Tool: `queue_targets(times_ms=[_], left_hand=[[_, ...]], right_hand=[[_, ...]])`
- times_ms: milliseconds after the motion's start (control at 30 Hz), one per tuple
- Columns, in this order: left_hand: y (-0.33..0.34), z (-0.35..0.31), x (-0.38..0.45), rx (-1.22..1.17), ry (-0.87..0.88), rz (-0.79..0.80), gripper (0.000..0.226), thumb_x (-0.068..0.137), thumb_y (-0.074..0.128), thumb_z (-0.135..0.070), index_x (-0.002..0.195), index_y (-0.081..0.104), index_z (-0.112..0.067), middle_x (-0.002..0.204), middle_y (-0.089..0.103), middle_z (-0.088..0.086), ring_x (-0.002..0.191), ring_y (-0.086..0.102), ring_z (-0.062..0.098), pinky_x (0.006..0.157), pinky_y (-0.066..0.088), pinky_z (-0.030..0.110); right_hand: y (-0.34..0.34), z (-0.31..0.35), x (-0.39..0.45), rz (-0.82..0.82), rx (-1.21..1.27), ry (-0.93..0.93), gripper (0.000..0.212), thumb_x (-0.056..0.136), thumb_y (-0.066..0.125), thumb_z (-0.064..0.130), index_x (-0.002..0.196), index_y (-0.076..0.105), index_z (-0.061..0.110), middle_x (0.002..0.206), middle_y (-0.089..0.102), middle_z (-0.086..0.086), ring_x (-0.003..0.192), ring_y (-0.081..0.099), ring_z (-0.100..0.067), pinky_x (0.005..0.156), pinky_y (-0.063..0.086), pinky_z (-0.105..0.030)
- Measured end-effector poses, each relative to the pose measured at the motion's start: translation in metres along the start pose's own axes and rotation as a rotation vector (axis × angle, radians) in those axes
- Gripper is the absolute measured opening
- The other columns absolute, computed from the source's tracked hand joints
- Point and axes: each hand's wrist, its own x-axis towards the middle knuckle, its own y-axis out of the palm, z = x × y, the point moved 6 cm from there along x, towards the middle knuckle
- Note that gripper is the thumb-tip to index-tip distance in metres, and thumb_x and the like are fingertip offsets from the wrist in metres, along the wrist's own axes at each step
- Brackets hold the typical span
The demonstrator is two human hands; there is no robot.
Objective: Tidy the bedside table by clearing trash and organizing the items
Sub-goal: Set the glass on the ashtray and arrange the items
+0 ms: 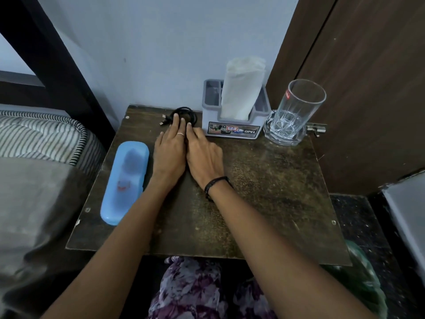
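On dark table (pixel 264 192) (scuffed), coiled cable (pixel 184 115), glass (pixel 296 109)

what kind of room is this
Most likely a bedroom corner: a small dark bedside table stands against the wall, right beside a bed with striped bedding, and a brown wooden door is on the other side.

Pale blue-grey wall (pixel 161 42) behind, dark brown wooden door (pixel 368 77) with metal latch (pixel 318 128) at right, black bed frame post (pixel 53 58) and striped mattress (pixel 41 137) at left, dark speckled floor (pixel 358 226) below.
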Motion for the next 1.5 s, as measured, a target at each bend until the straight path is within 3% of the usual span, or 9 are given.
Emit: queue_targets(times_ms=[167, 367, 500, 567, 667, 767, 867, 1067, 1500], left_hand=[[-0.001, -0.002, 0.001, -0.009, 0.003, 0.016, 0.054, 0.096, 0.035, -0.01, 0.147, 0.015, -0.007, 0.158, 0.008, 0.01, 0.144, 0.02, 0.021, 0.116, 0.018, 0.043], [-0.024, -0.024, -0.045, -0.111, 0.031, -0.06, 0.05, 0.092, 0.034, 0.0, 0.142, 0.032, -0.004, 0.151, 0.031, 0.015, 0.14, 0.03, 0.027, 0.116, 0.025, 0.034], [-0.049, -0.026, -0.095, -0.044, 0.028, -0.154, 0.057, 0.079, 0.022, -0.008, 0.127, 0.051, 0.003, 0.136, 0.051, 0.021, 0.134, 0.038, 0.037, 0.11, 0.03, 0.046], [-0.063, -0.016, -0.119, -0.006, -0.034, -0.207, 0.053, 0.079, 0.031, -0.003, 0.128, 0.051, 0.0, 0.139, 0.049, 0.019, 0.137, 0.033, 0.037, 0.11, 0.028, 0.05], [-0.084, 0.009, -0.155, -0.081, -0.264, -0.287, 0.051, 0.087, 0.054, -0.008, 0.137, 0.04, -0.006, 0.147, 0.038, 0.017, 0.142, 0.024, 0.032, 0.114, 0.024, 0.046], [-0.09, 0.039, -0.175, -0.299, -0.476, -0.322, 0.055, 0.088, 0.056, -0.03, 0.138, 0.038, -0.014, 0.143, 0.041, 0.012, 0.133, 0.036, 0.028, 0.105, 0.038, 0.05], [-0.087, 0.047, -0.177, -0.503, -0.503, -0.324, 0.049, 0.092, 0.052, -0.032, 0.136, 0.041, -0.015, 0.136, 0.049, 0.008, 0.121, 0.051, 0.023, 0.097, 0.046, 0.041], [-0.093, 0.051, -0.143, -0.477, -0.521, -0.33, 0.048, 0.092, 0.053, -0.023, 0.135, 0.044, -0.006, 0.133, 0.053, 0.015, 0.122, 0.051, 0.027, 0.096, 0.04, 0.031], [-0.076, 0.076, -0.043, -0.404, -0.44, -0.321, 0.033, 0.088, 0.055, -0.028, 0.111, 0.059, -0.005, 0.112, 0.063, 0.018, 0.099, 0.06, 0.033, 0.071, 0.04, 0.032]], right_hand=[[0.002, -0.001, 0.003, -0.004, 0.016, 0.004, 0.049, 0.097, 0.032, 0.01, 0.146, 0.028, 0.012, 0.14, 0.045, -0.004, 0.094, 0.066, -0.032, 0.075, 0.052, -0.04], [-0.007, -0.006, -0.018, -0.037, 0.404, 0.138, 0.04, 0.096, 0.042, 0.017, 0.136, 0.047, 0.017, 0.136, 0.055, -0.002, 0.117, 0.057, -0.026, 0.089, 0.044, -0.035], [-0.002, 0.014, -0.058, 0.033, 0.676, 0.151, 0.037, 0.088, 0.053, 0.018, 0.125, 0.058, 0.019, 0.115, 0.069, -0.008, 0.1, 0.065, -0.025, 0.086, 0.051, -0.041], [-0.001, 0.026, -0.073, 0.142, 0.831, 0.178, 0.045, 0.084, 0.063, 0.017, 0.128, 0.057, 0.02, 0.116, 0.069, -0.008, 0.093, 0.064, -0.015, 0.09, 0.051, -0.042], [-0.006, 0.048, -0.091, 0.295, 0.962, 0.176, 0.058, 0.082, 0.07, 0.022, 0.136, 0.048, 0.02, 0.131, 0.057, -0.005, 0.097, 0.058, -0.015, 0.091, 0.047, -0.028], [-0.011, 0.071, -0.101, 0.269, 0.899, 0.09, 0.059, 0.081, 0.07, 0.032, 0.135, 0.048, 0.025, 0.13, 0.053, -0.002, 0.102, 0.059, -0.019, 0.09, 0.049, -0.033], [-0.002, 0.079, -0.101, 0.197, 0.744, 0.078, 0.051, 0.08, 0.065, 0.048, 0.128, 0.054, 0.035, 0.128, 0.057, 0.005, 0.101, 0.061, -0.015, 0.093, 0.046, -0.044], [0.002, 0.078, -0.074, 0.128, 0.658, 0.185, 0.039, 0.087, 0.056, 0.047, 0.125, 0.055, 0.041, 0.109, 0.059, 0.002, 0.106, 0.056, -0.018, 0.085, 0.029, -0.037], [0.013, 0.062, 0.025, 0.118, 0.662, 0.227, 0.04, 0.088, 0.058, 0.04, 0.127, 0.057, 0.032, 0.126, 0.063, -0.002, 0.118, 0.055, -0.025, 0.091, 0.047, -0.039]])
